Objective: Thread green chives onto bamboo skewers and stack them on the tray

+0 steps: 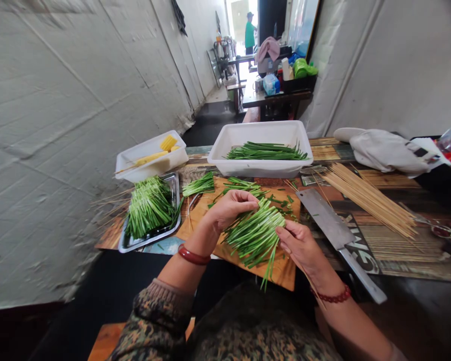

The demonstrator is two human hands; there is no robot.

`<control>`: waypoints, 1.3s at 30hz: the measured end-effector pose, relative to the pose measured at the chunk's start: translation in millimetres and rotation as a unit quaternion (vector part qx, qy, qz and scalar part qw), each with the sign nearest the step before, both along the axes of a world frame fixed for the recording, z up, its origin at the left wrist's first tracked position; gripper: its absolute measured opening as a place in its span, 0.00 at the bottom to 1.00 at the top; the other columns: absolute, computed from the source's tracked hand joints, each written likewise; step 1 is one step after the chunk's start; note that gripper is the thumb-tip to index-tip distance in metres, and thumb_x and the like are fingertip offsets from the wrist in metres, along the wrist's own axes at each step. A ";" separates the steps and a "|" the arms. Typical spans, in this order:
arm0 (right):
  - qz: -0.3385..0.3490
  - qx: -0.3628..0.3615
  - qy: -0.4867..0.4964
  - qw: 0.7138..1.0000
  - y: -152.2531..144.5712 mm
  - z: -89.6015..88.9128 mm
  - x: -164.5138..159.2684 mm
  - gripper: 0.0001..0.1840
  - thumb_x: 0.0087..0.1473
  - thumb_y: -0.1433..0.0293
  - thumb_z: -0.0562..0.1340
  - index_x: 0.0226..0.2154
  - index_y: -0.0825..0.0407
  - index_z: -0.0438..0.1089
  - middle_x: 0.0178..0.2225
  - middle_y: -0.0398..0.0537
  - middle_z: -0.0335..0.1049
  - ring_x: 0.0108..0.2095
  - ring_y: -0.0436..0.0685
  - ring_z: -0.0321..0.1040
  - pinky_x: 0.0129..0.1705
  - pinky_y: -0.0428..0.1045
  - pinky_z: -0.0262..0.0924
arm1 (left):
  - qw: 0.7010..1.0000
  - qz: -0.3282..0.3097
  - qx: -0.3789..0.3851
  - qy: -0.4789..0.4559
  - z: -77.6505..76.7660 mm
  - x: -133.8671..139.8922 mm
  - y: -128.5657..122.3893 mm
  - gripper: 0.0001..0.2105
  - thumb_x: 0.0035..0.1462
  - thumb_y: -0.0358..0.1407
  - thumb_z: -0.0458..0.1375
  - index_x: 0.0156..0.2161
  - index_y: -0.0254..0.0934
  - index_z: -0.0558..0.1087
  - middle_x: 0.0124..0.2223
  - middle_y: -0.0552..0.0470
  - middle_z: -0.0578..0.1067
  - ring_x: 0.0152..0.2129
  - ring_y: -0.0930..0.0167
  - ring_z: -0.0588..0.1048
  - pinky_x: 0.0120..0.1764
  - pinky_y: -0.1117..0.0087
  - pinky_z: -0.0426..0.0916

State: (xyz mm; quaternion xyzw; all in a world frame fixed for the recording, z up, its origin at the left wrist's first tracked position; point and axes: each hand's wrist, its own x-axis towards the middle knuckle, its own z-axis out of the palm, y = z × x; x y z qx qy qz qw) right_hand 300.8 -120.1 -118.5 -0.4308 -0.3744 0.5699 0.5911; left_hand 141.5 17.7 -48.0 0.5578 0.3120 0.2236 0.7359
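A row of garlic chives (253, 233), pale at the cut ends and green below, is held over the wooden cutting board (198, 220). My left hand (233, 205) pinches the upper left end of the row between thumb and fingers. At its right end my right hand (300, 245) grips it, and thin bamboo skewers (311, 285) run back from that hand under the wrist. More chives (244, 185) and short cut bits lie on the board behind. Left of the board, a metal tray (176, 220) carries a pile of skewered chives (150, 205).
A cleaver (326, 218) lies right of the board. Beyond it are loose bamboo skewers (372, 198), scissors (443, 230) and a pale cap (387, 148). Behind stand a white tub (259, 168) with chives and another (146, 173) with corn. A person (250, 35) stands far back.
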 end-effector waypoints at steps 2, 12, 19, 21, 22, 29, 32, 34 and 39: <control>-0.004 0.006 0.008 1.000 2.8 2.8 -0.6 0.15 0.51 0.57 0.68 0.31 0.52 0.73 0.24 0.40 0.59 0.20 0.45 0.45 0.18 0.43 0.44 | 1.000 0.002 0.021 -0.002 0.8 -0.3 0.2 0.13 0.41 0.39 0.71 0.28 0.31 0.77 0.24 0.54 0.73 0.20 0.78 0.67 0.26 0.77 0.61; -0.021 0.016 -0.058 0.998 13.3 19.0 0.3 0.19 0.52 0.53 0.65 0.30 0.54 0.72 0.20 0.38 0.54 0.19 0.46 0.44 0.19 0.45 0.40 | 0.989 -0.138 0.020 0.040 8.4 -2.6 -0.4 0.18 0.47 0.46 0.68 0.30 0.31 0.75 0.25 0.52 0.74 0.20 0.77 0.69 0.26 0.75 0.64; -0.045 0.025 -0.095 0.994 21.8 22.6 -6.3 0.20 0.50 0.51 0.65 0.28 0.53 0.71 0.20 0.37 0.56 0.19 0.46 0.45 0.20 0.46 0.40 | 0.991 -0.113 0.039 0.064 7.5 -2.5 2.9 0.17 0.45 0.45 0.69 0.28 0.31 0.74 0.24 0.53 0.74 0.18 0.76 0.69 0.23 0.75 0.63; -0.052 0.022 -0.090 0.994 25.6 18.3 -6.6 0.21 0.50 0.51 0.65 0.27 0.52 0.69 0.19 0.37 0.57 0.18 0.46 0.46 0.19 0.45 0.41 | 0.988 -0.116 0.073 0.066 6.6 -0.5 5.8 0.17 0.47 0.46 0.67 0.29 0.31 0.74 0.25 0.53 0.74 0.20 0.76 0.70 0.25 0.75 0.64; -0.055 0.015 -0.087 0.995 27.1 15.8 -6.2 0.21 0.50 0.51 0.65 0.26 0.52 0.68 0.18 0.37 0.57 0.18 0.46 0.48 0.19 0.45 0.42 | 0.986 -0.115 0.102 0.068 5.5 0.2 7.8 0.17 0.48 0.47 0.66 0.30 0.31 0.75 0.27 0.52 0.75 0.21 0.75 0.71 0.27 0.75 0.65; -0.079 -0.046 -0.094 0.991 26.9 5.8 2.9 0.25 0.45 0.49 0.67 0.21 0.51 0.62 0.15 0.36 0.58 0.16 0.46 0.53 0.17 0.43 0.45 | 0.906 0.043 0.384 0.170 -13.3 -7.0 3.5 0.22 0.55 0.44 0.61 0.51 0.32 0.74 0.50 0.38 0.77 0.48 0.59 0.74 0.52 0.59 0.65; -0.086 -0.043 -0.108 0.989 22.2 6.7 3.7 0.24 0.46 0.50 0.67 0.22 0.52 0.64 0.17 0.37 0.60 0.16 0.46 0.55 0.18 0.43 0.48 | 0.853 0.045 0.476 0.209 -23.7 -7.7 -17.6 0.33 0.52 0.46 0.62 0.59 0.29 0.66 0.61 0.30 0.67 0.60 0.53 0.64 0.61 0.52 0.55; -0.092 -0.037 -0.114 0.988 18.0 7.6 1.2 0.22 0.48 0.51 0.66 0.24 0.52 0.65 0.17 0.36 0.60 0.17 0.46 0.54 0.19 0.43 0.47 | 0.824 0.026 0.513 0.238 -28.6 -4.5 -32.7 0.45 0.45 0.50 0.67 0.63 0.28 0.59 0.66 0.28 0.58 0.64 0.50 0.56 0.63 0.49 0.49; -0.112 0.002 -0.129 0.985 6.7 8.4 -11.4 0.18 0.55 0.54 0.63 0.28 0.52 0.65 0.16 0.35 0.59 0.18 0.47 0.53 0.21 0.44 0.48 | 0.769 0.021 0.557 0.314 -30.9 5.0 -53.7 0.58 0.36 0.51 0.70 0.67 0.30 0.47 0.69 0.30 0.52 0.67 0.51 0.49 0.65 0.47 0.43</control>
